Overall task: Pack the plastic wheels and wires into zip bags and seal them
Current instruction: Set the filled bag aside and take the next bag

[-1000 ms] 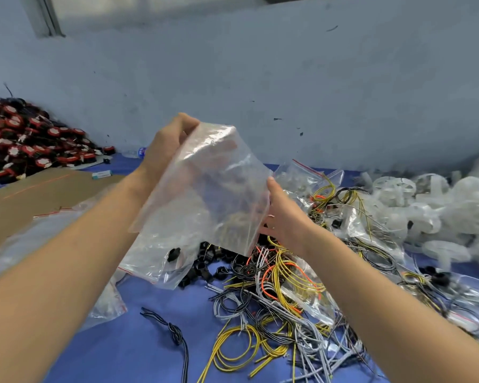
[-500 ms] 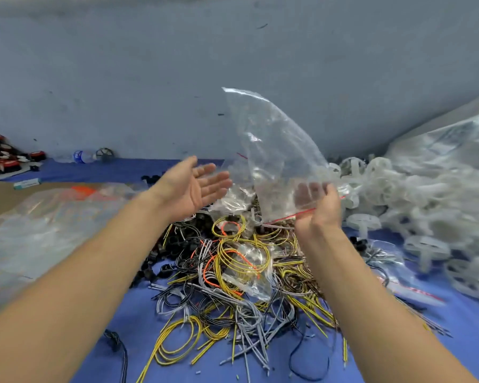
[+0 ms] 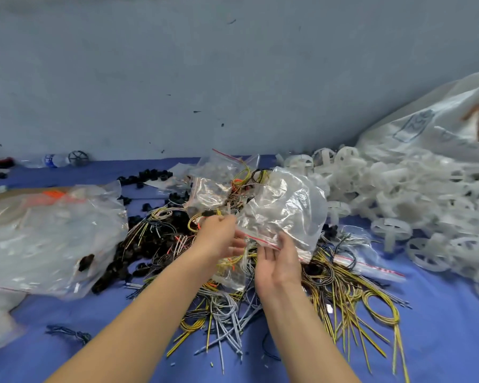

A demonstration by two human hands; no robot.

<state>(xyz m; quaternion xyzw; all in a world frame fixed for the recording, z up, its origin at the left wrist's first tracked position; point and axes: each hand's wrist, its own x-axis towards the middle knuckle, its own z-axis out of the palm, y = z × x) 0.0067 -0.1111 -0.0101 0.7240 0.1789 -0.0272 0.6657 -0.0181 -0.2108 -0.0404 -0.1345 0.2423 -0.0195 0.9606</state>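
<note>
A clear zip bag (image 3: pixel 282 208) with a red seal line is held above a heap of yellow, grey and black wires (image 3: pixel 260 286). My left hand (image 3: pixel 219 236) pinches the bag's mouth at its left end. My right hand (image 3: pixel 280 261) holds the mouth from below, fingers up against the red strip. The bag looks empty and puffed. White plastic wheels (image 3: pixel 393 230) lie in a big pile at the right. More zip bags with wires (image 3: pixel 221 183) sit behind the held one.
A large clear sack (image 3: pixel 47 230) lies at the left on the blue cloth (image 3: pixel 440 341). Small black parts (image 3: pixel 144 175) are scattered behind the wires. A big white bag (image 3: pixel 432 128) leans on the wall at far right. A water bottle (image 3: pixel 53 160) lies by the wall.
The bag has come down from upright to lying over the wires. My left hand, open and apart half a second ago, has closed in on the bag's mouth. The view shifted right.
</note>
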